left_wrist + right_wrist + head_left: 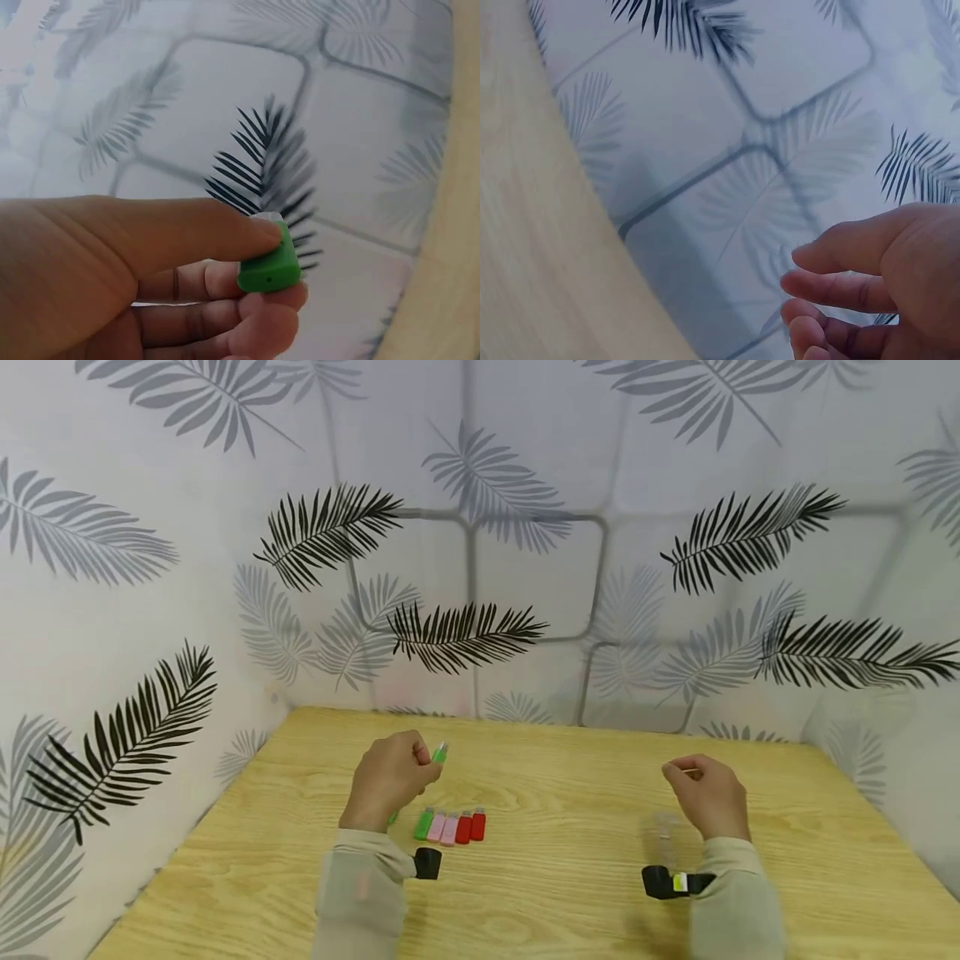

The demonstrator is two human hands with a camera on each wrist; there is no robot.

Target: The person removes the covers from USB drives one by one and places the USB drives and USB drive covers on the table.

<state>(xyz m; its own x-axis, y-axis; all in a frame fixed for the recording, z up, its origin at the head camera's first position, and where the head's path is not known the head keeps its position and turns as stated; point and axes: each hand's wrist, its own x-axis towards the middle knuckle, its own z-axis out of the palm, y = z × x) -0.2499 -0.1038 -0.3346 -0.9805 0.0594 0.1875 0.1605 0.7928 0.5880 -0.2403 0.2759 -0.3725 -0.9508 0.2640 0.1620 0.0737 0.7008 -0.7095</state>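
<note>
A green USB flash drive (439,753) is pinched between thumb and fingers of the left hand (386,781), held above a wood-grain table (570,793). In the left-wrist view, the thumb is pressed over the drive's upper face and its underside is supported by the fingers; a small hole is seen in the rounded green end, and the paler tip is pointed away from the palm.

Below the hand, a row of five more drives is laid side by side on the tabletop: from left to right, a green drive (424,824), a pink drive (436,827), a second pink drive (449,829), a red drive (464,828) and a second red drive (478,825), their metal plugs turned toward the far edge. A further green item (393,817) is mostly hidden behind the left wrist.

Well apart, on the other side, the right hand (708,793) is raised with fingers loosely bent, thumb tip and forefinger separated by a slight gap; nothing is gripped. Near its wrist a transparent object (664,839) is seen, too faint to be identified. Pale sleeves (735,902) are worn on both arms. The table is backed by a leaf-printed curtain (525,568).
</note>
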